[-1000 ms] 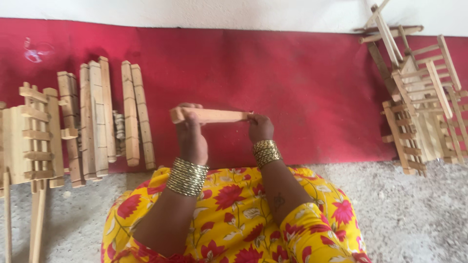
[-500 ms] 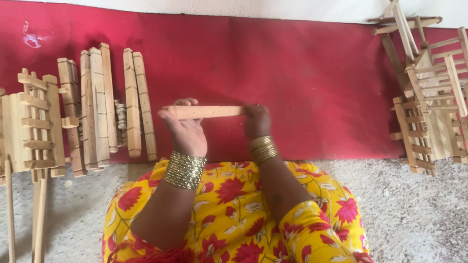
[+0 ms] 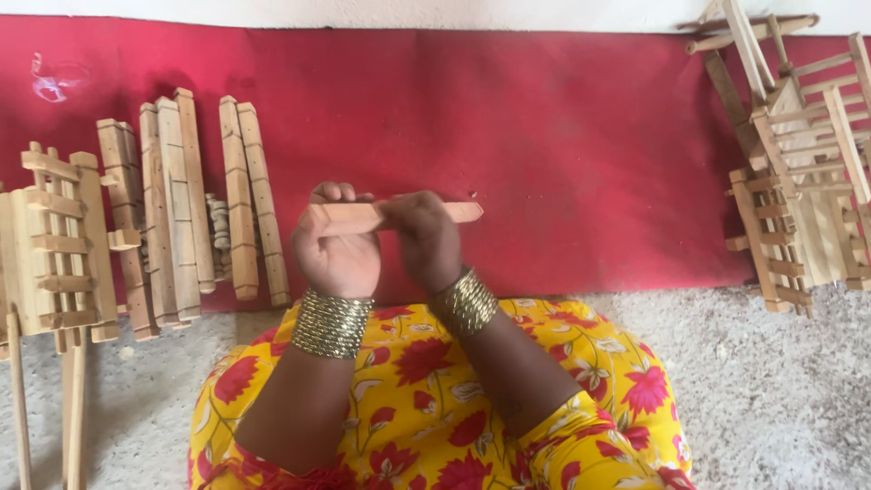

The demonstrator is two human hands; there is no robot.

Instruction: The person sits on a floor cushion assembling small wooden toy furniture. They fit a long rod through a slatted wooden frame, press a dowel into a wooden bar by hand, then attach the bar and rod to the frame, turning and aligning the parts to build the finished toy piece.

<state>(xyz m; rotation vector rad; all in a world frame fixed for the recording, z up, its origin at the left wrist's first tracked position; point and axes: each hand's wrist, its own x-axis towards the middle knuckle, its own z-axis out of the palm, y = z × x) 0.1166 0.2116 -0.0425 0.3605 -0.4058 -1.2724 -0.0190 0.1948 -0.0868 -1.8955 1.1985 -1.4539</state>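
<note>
Head view. Both hands hold one wooden stick [image 3: 390, 216] level, crosswise above the near edge of the red mat [image 3: 562, 154], about midway along that edge. The left hand [image 3: 337, 247] is clenched around the stick's left end, fingers curled over its top. The right hand [image 3: 425, 238] grasps the stick just beside the left, fingers wrapped over it, leaving the stick's right end projecting free. Each wrist carries a stack of gold bangles [image 3: 332, 323]. Below the hands lies yellow flowered cloth [image 3: 426, 408] over the person's lap, resting on grey flooring [image 3: 771, 390]. Toward the mat's left edge, a row of notched wooden bars [image 3: 195, 204] lies side by side, lengthwise from far to near. An assembled slatted wooden frame [image 3: 59, 245] sits at the mat's left near corner. More slatted wooden frames [image 3: 798, 163] are piled at the mat's right edge.
</note>
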